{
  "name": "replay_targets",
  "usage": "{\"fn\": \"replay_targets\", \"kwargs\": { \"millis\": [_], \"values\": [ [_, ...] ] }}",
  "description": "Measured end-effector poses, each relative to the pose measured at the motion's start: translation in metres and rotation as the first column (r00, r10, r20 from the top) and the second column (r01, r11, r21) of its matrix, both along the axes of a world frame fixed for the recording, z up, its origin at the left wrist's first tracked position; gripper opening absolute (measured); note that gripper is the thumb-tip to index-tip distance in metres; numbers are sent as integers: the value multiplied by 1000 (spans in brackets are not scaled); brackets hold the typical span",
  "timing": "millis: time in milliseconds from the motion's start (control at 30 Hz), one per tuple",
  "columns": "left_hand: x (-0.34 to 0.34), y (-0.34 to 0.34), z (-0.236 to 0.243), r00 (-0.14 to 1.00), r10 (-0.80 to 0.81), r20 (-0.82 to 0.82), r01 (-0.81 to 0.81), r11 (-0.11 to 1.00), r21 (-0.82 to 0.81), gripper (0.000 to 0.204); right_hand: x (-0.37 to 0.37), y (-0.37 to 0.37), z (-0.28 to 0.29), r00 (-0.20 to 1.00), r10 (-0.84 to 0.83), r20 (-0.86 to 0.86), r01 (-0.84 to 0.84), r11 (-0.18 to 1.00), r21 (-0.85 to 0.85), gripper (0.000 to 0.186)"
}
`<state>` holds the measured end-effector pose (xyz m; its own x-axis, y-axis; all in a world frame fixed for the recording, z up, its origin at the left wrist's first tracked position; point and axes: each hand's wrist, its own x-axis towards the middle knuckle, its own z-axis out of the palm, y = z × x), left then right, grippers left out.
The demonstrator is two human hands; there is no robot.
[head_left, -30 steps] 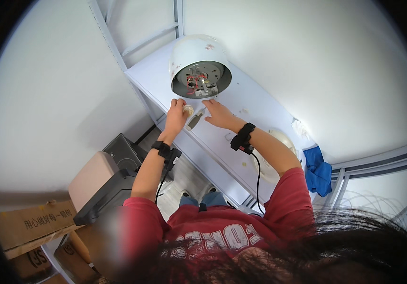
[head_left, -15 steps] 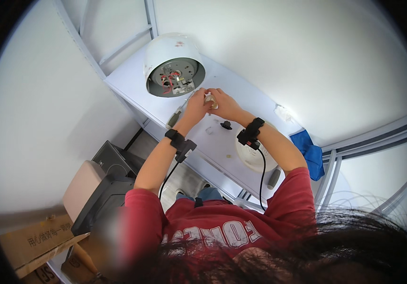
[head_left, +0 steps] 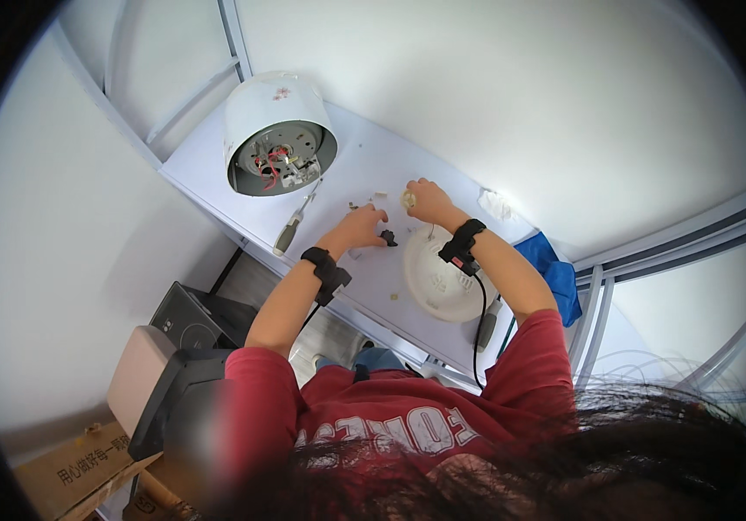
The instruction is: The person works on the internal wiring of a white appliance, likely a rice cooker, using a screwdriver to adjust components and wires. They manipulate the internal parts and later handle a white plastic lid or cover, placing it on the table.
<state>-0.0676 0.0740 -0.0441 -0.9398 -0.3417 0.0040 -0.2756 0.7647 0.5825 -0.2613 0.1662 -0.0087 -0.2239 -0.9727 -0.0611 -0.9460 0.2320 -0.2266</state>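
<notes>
Cream round piece [head_left: 408,200] is pinched in the right hand [head_left: 431,204], near the back edge of the table [head_left: 390,161]. Left hand [head_left: 358,231] has loose, parted fingers beside a black knob [head_left: 389,237], with a gap between both hands.

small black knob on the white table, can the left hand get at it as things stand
Likely yes: the left hand has its spread fingers right beside the small black knob, with nothing visible in the way; whether they touch it is hard to tell.
</notes>
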Motion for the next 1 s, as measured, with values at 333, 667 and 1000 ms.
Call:
{"fn": "replay_targets", "kwargs": {
  "millis": [333,667,1000],
  "values": [
    [10,5,-2,994,-98,-50,90,986,-141,40,-3,-13,-8,999,-29,-21,33,976,216,39],
    [27,6,36,905,302,-300,-318,948,-2,31,38,-10,35,970,229,80,-215,964,-158,38],
    [89,-11,61,661,550,-511,-540,821,185,33,116,-55,61,885,418,204,-361,894,-265,18]
  ]
}}
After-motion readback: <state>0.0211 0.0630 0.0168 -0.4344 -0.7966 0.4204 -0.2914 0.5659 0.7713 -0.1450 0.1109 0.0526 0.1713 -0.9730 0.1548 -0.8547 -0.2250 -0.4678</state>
